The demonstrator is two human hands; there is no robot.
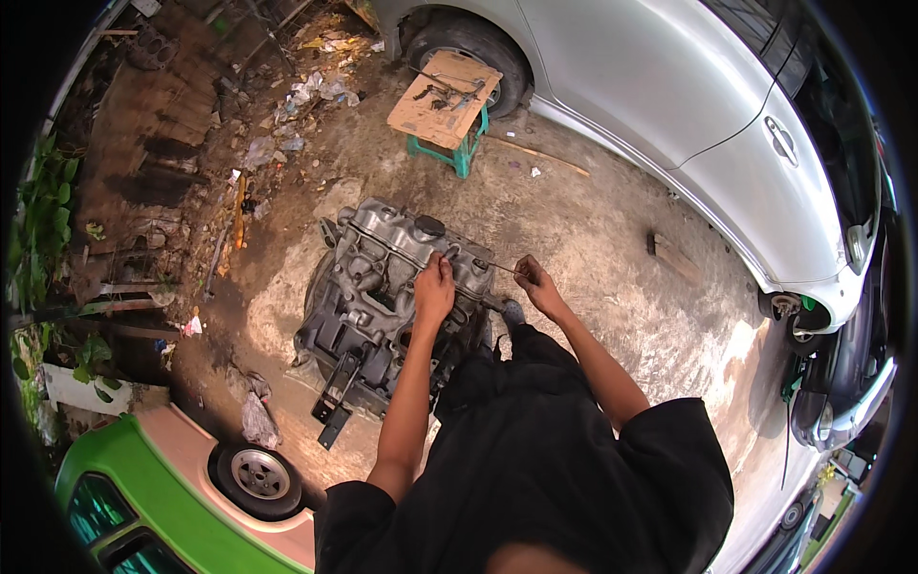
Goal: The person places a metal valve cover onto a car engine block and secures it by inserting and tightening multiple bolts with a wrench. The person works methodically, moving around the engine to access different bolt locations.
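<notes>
A grey metal car engine stands on the ground in front of me, with a black round cap on its top cover. My left hand is over the engine's top cover, its fingers pressed together; what they hold, if anything, is hidden. At the engine's right end, my right hand is closed on one end of a thin metal rod. The rod's other end reaches a small dark part on the engine; whether it is fitted there I cannot tell.
A green stool with a brown board carrying dark tools stands beyond the engine, beside a silver car. A wooden block lies to the right. Litter covers ground at far left; a green and pink car is near left.
</notes>
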